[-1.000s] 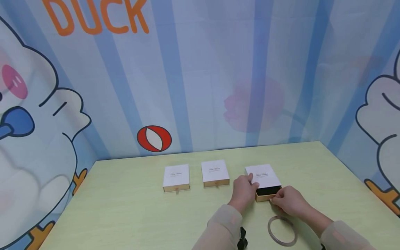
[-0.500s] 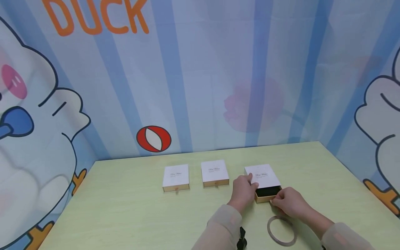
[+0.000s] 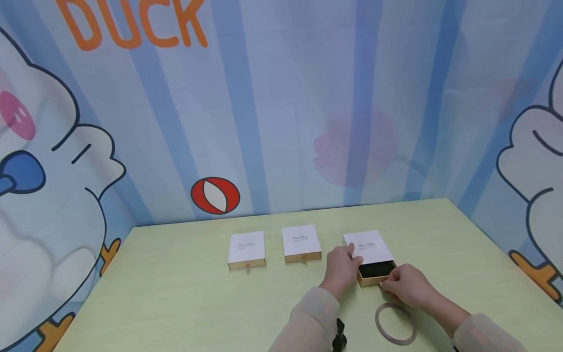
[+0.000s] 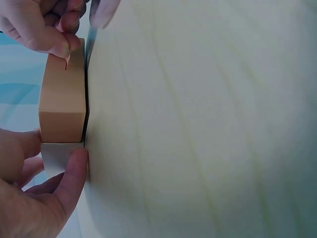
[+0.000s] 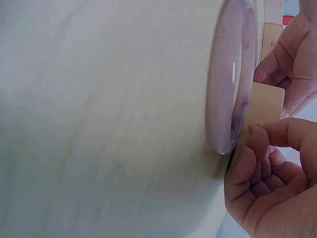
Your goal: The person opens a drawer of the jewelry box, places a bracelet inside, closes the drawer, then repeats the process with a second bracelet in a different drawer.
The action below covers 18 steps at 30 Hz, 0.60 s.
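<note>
A white drawer-style gift box [image 3: 368, 246] sits at the right of the table, its tan drawer [image 4: 63, 89] pulled partway out to show a black inside [image 3: 377, 269]. My left hand [image 3: 341, 271] grips the white sleeve by its sides; in the left wrist view the thumb and fingers lie on opposite sides of it. My right hand [image 3: 408, 285] pinches the small ribbon pull [image 4: 67, 63] on the drawer's front, its other fingers curled. Close in front of the drawer, a pale pinkish bangle [image 5: 223, 84] lies flat on the table.
Two more white boxes, one at the left [image 3: 247, 248] and one in the middle [image 3: 301, 241], stand shut with ribbon pulls facing forward. The light green table [image 3: 189, 298] meets a printed cartoon backdrop [image 3: 290, 122] behind and at both sides.
The drawer has slid very slightly further toward me, showing a little more of the black inside. Both hands keep their holds; the head view has shifted slightly.
</note>
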Each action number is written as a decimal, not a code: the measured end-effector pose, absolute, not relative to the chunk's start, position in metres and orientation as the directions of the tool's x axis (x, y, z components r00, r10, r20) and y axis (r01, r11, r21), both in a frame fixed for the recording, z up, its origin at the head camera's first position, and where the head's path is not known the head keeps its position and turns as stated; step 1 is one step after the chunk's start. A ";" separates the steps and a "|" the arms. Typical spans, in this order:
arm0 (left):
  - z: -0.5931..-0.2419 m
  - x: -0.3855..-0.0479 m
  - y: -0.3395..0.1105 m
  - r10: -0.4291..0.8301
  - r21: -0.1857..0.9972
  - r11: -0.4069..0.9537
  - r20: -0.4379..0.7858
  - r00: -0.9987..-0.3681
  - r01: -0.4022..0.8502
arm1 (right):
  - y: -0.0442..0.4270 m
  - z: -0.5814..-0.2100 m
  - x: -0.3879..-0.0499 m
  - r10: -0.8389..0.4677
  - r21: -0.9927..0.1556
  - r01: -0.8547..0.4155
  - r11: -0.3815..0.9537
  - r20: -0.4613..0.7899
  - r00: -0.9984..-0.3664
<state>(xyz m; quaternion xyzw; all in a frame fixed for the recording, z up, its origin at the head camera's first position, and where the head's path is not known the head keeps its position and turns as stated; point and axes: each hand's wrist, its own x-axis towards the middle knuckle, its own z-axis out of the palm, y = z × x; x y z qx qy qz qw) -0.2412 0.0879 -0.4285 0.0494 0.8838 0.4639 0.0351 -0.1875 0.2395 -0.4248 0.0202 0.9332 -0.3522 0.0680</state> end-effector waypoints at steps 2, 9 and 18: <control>-0.429 -0.241 0.088 0.120 0.824 0.564 -0.018 -0.993 0.054 | 0.240 -0.425 -0.187 -0.010 -0.656 0.086 0.750 -0.141 -0.990; -0.428 -0.242 0.089 0.121 0.829 0.557 -0.026 -0.992 0.047 | 0.240 -0.424 -0.186 -0.001 -0.656 0.097 0.749 -0.147 -0.989; -0.429 -0.243 0.089 0.114 0.830 0.556 -0.034 -0.993 0.036 | 0.240 -0.425 -0.184 -0.001 -0.663 0.096 0.743 -0.145 -0.989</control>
